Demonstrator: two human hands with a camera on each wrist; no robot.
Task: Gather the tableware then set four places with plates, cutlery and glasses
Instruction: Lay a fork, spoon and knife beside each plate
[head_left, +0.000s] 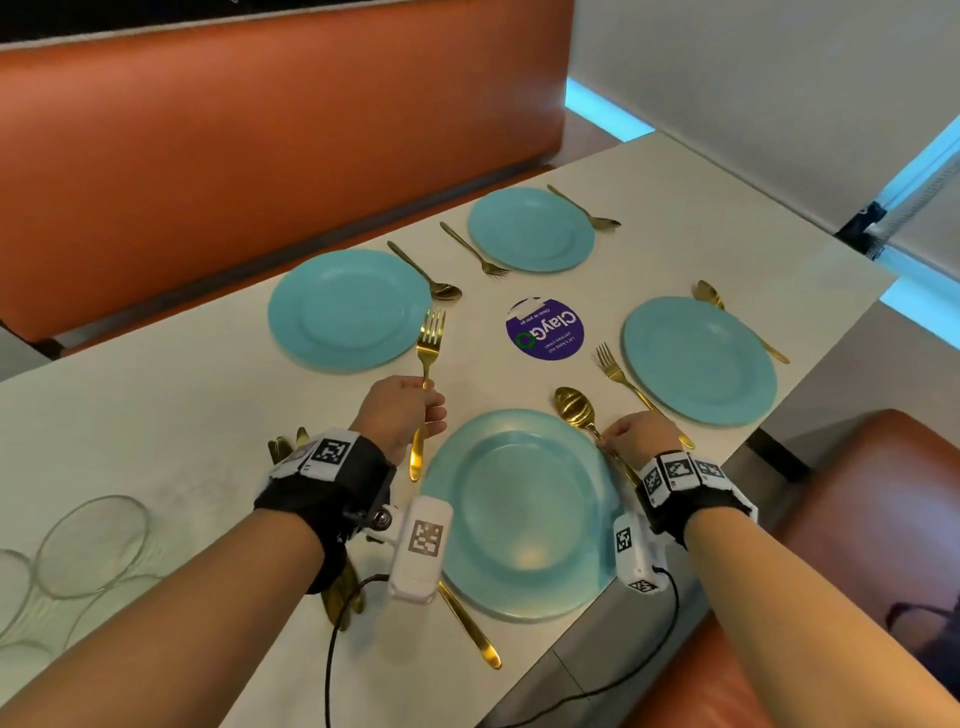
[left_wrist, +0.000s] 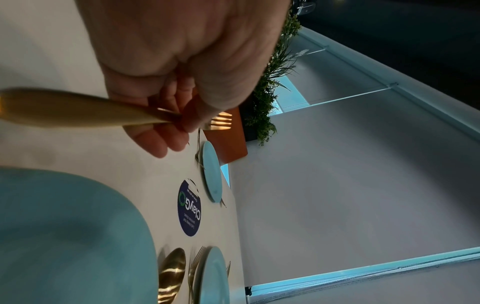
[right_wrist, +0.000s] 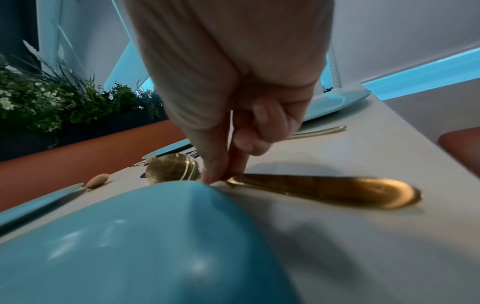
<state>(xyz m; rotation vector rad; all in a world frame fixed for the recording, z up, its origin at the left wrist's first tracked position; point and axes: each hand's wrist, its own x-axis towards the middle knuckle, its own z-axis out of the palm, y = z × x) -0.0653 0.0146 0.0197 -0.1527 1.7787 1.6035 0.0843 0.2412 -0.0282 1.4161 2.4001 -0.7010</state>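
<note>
Four light-blue plates lie on the white table (head_left: 156, 415); the nearest plate (head_left: 519, 514) sits between my hands. My left hand (head_left: 402, 415) grips a gold fork (head_left: 430, 338) by its handle (left_wrist: 78, 111), lifted left of that plate with the tines pointing away. My right hand (head_left: 639, 434) pinches the neck of a gold spoon (head_left: 574, 405) lying on the table at the plate's right rim; thumb and forefinger meet on it (right_wrist: 324, 189). The far-left plate (head_left: 348, 309), far plate (head_left: 530, 228) and right plate (head_left: 698, 358) each have a fork and a spoon beside them.
Clear glasses (head_left: 91, 545) stand at the table's near left. More gold cutlery (head_left: 283, 447) lies under my left wrist, and one gold handle (head_left: 470, 626) pokes out near the front edge. A purple round sticker (head_left: 545, 330) marks the table's middle. Orange benches (head_left: 260, 130) flank the table.
</note>
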